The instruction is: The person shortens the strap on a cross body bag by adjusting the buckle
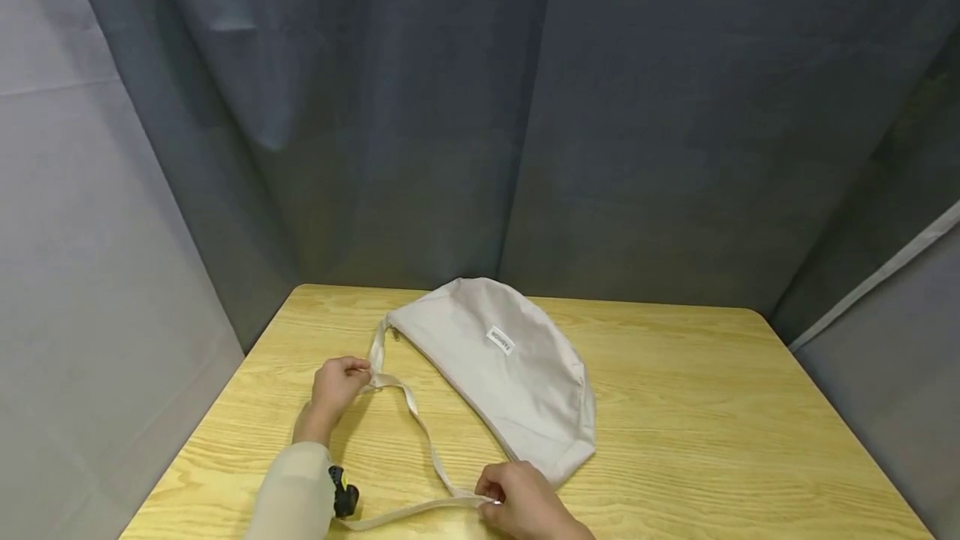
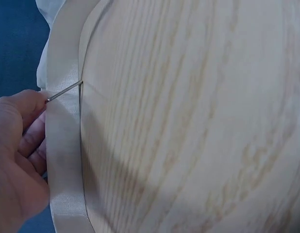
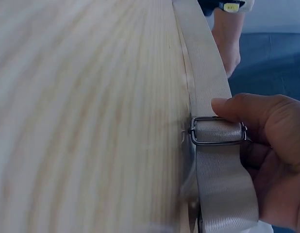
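A pale beige crescent-shaped shoulder bag [image 1: 525,386] lies flat, its zippered straight edge facing lower left and a small white label [image 1: 500,340] on its side. From it runs a beige webbing strap [image 1: 420,509], looped over the table in front. My left hand [image 1: 336,390], by the bag's upper-left end, pinches a thin metal ring [image 2: 65,91] around the strap between thumb and finger. At the bag's lower corner my right hand [image 1: 525,502] grips the strap at a metal slider buckle [image 3: 218,143], thumb on top and fingers behind.
The yellow wood-grain table [image 1: 697,423] has rounded far corners. Dark grey curtains [image 1: 420,107] hang behind it, and lighter grey panels [image 1: 90,273] stand at the sides. A black device [image 1: 345,493] is strapped on the left wrist.
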`<state>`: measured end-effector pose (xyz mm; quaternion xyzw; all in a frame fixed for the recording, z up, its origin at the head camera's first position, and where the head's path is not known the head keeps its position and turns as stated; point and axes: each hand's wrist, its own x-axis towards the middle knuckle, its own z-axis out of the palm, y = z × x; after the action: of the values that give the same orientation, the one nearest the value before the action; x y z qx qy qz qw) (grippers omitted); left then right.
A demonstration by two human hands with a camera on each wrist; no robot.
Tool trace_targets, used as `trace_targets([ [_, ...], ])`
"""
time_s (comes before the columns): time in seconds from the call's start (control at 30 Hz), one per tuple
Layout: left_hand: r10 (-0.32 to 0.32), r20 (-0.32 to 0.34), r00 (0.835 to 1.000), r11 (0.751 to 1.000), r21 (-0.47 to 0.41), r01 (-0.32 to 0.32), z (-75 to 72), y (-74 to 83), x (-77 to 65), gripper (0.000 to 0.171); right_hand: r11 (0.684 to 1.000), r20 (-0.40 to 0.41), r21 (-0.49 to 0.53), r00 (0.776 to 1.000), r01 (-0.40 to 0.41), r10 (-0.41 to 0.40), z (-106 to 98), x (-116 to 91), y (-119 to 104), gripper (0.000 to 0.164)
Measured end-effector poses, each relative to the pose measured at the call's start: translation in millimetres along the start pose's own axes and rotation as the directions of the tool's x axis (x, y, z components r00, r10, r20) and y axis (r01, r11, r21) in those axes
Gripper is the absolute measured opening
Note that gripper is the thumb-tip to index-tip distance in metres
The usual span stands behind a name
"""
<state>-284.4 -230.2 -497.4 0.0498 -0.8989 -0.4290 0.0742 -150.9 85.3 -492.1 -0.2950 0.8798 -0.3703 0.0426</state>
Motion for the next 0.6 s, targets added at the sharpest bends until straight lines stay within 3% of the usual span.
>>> trace_targets([
  [0.3,0.038,0.011,0.999,0.999,0.034,-0.038,1.1,-1.0,2.0,0.016,0.998,-0.087,-0.047,0.995,-0.050,0.045,-18.7,-10.9,17.4,0.012],
  [0.6,0.044,0.073,0.996,0.999,0.007,-0.045,3.2,4.1,3.8,0.018,0.986,-0.176,-0.098,0.978,-0.134,0.115,-34.9,-23.3,34.9,0.018],
])
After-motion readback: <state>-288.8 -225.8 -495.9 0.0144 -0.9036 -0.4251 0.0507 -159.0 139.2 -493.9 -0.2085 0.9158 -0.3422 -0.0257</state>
